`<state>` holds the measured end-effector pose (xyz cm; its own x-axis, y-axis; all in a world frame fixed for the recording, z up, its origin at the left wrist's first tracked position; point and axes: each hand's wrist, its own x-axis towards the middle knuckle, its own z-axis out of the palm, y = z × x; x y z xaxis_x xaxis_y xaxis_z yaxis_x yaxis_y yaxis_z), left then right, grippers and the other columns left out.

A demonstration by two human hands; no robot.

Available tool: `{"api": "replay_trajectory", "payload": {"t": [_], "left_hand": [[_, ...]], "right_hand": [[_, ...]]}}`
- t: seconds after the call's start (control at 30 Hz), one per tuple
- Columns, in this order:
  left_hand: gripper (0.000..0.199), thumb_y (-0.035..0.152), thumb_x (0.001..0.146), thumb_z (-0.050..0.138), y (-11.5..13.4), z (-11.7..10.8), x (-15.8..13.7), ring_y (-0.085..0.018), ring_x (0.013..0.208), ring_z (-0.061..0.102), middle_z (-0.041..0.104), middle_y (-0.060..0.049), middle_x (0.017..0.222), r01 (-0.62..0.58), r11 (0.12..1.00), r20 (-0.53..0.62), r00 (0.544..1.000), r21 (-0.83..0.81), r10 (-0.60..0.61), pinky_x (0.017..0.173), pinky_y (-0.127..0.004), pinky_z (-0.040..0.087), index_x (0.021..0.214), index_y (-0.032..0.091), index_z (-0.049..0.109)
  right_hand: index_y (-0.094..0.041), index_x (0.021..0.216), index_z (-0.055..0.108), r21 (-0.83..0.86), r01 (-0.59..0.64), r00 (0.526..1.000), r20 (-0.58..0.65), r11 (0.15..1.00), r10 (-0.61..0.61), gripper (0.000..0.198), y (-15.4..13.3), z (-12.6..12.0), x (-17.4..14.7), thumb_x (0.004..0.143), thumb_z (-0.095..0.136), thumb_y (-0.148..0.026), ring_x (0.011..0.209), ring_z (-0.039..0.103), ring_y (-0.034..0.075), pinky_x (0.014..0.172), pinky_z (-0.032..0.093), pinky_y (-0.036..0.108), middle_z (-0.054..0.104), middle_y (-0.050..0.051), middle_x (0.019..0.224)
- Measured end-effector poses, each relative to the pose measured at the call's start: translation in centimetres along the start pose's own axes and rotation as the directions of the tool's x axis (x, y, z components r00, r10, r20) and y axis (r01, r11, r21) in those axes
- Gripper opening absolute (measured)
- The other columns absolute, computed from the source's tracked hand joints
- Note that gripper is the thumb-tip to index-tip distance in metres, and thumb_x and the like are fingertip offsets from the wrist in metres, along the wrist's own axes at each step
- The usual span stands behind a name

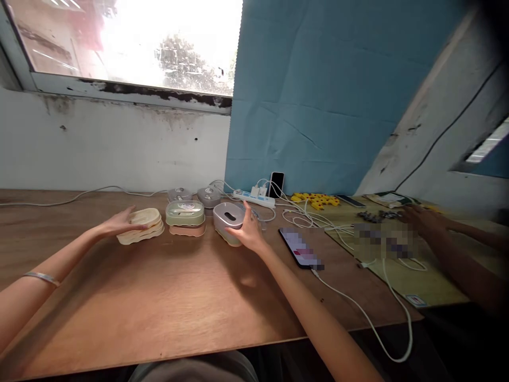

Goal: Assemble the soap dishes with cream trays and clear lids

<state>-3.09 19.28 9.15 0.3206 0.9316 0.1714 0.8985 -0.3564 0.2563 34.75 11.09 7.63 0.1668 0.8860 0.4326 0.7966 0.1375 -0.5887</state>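
Now left hand [119, 223] open on cream stack [142, 225]; right hand [248, 231] cupping grey box [229, 220].

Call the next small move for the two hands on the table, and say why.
Probably close the right hand around the grey oval plastic box and lift it. That hand already rests against the box's right side, fingers wrapped but not clearly gripping. The left hand lies on the stack of cream oval plastic trays, steadying it, so it can stay.

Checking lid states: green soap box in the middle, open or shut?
Shut. The green soap box has its translucent lid seated flush on the base, no gap visible; neither hand touches it.
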Motion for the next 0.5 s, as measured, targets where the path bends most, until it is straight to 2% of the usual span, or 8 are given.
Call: {"api": "replay_trajectory", "payload": {"t": [0.07,0.1,0.17,0.23,0.3,0.37,0.43,0.5], "left_hand": [[0.08,0.063,0.09,0.039,0.1,-0.2,0.1,-0.035,0.121,0.051,0.044,-0.025,0.139,0.087,0.995,-0.017,0.996,-0.042,-0.088,0.097,-0.047,0.042,0.139,0.0,0.029],[0.081,0.065,0.089,0.04,0.3,-0.5,0.1,-0.034,0.122,0.05,0.044,-0.023,0.14,0.122,0.991,-0.026,0.992,-0.063,-0.124,0.099,-0.046,0.041,0.139,0.001,0.03],[0.092,0.071,0.084,0.042,0.7,-1.4,0.0,-0.038,0.125,0.045,0.041,-0.023,0.142,0.142,0.983,-0.044,0.988,-0.113,-0.148,0.102,-0.048,0.038,0.139,-0.001,0.028],[0.101,0.076,0.08,0.042,1.3,-2.7,-0.6,-0.043,0.127,0.039,0.035,-0.024,0.145,0.13,0.977,-0.072,0.987,-0.17,-0.143,0.105,-0.051,0.033,0.14,-0.003,0.022],[0.106,0.076,0.077,0.047,2.3,-3.5,-1.8,-0.044,0.129,0.036,0.031,-0.024,0.147,0.093,0.969,-0.098,0.988,-0.23,-0.118,0.107,-0.054,0.029,0.143,-0.001,0.016],[0.106,0.073,0.075,0.054,4.1,-3.1,-3.5,-0.042,0.128,0.039,0.033,-0.021,0.146,0.012,0.953,-0.09,0.995,-0.303,-0.041,0.107,-0.052,0.03,0.145,0.004,0.013],[0.1,0.066,0.075,0.06,6.4,-1.4,-5.4,-0.034,0.126,0.045,0.037,-0.016,0.144,-0.118,0.91,-0.052,0.993,-0.397,0.107,0.107,-0.044,0.035,0.144,0.009,0.017],[0.094,0.058,0.071,0.068,9.1,1.4,-7.1,-0.029,0.13,0.042,0.04,-0.014,0.143,-0.236,0.836,-0.03,0.966,-0.494,0.255,0.11,-0.039,0.034,0.141,0.014,0.024]], "right_hand": [[-0.013,0.144,0.018,0.053,0.016,0.997,-0.077,0.998,-0.012,0.098,0.1,-0.1,0.0,0.067,0.075,-0.034,0.131,0.039,0.037,0.106,0.033,0.053,0.04,0.021,0.142],[-0.014,0.144,0.019,0.087,0.024,0.99,-0.138,0.996,-0.012,0.095,0.1,-0.4,-0.1,0.068,0.073,-0.034,0.133,0.037,0.036,0.107,0.032,0.052,0.038,0.021,0.143],[-0.016,0.142,0.022,0.179,0.042,0.966,-0.26,0.983,0.006,0.09,-0.2,-1.2,-0.9,0.068,0.071,-0.035,0.133,0.036,0.034,0.108,0.032,0.049,0.036,0.018,0.144],[-0.019,0.141,0.021,0.299,0.089,0.952,-0.307,0.95,0.008,0.088,-0.7,-2.1,-2.1,0.07,0.07,-0.038,0.131,0.039,0.032,0.107,0.034,0.047,0.038,0.016,0.141],[-0.023,0.141,0.019,0.431,0.154,0.963,-0.266,0.889,-0.038,0.087,-1.3,-2.8,-3.7,0.073,0.069,-0.042,0.127,0.043,0.029,0.106,0.036,0.045,0.04,0.014,0.138],[-0.026,0.141,0.017,0.557,0.192,0.98,-0.16,0.808,-0.122,0.087,-2.0,-2.9,-5.3,0.073,0.069,-0.044,0.124,0.046,0.027,0.104,0.039,0.044,0.041,0.012,0.136],[-0.028,0.14,0.017,0.652,0.181,0.974,-0.016,0.737,-0.225,0.09,-2.3,-2.4,-6.7,0.071,0.072,-0.044,0.12,0.049,0.027,0.101,0.042,0.042,0.043,0.011,0.134],[-0.029,0.14,0.017,0.698,0.151,0.935,0.129,0.7,-0.331,0.095,-2.3,-1.4,-7.9,0.066,0.075,-0.04,0.118,0.051,0.026,0.1,0.042,0.041,0.045,0.009,0.131]]}}
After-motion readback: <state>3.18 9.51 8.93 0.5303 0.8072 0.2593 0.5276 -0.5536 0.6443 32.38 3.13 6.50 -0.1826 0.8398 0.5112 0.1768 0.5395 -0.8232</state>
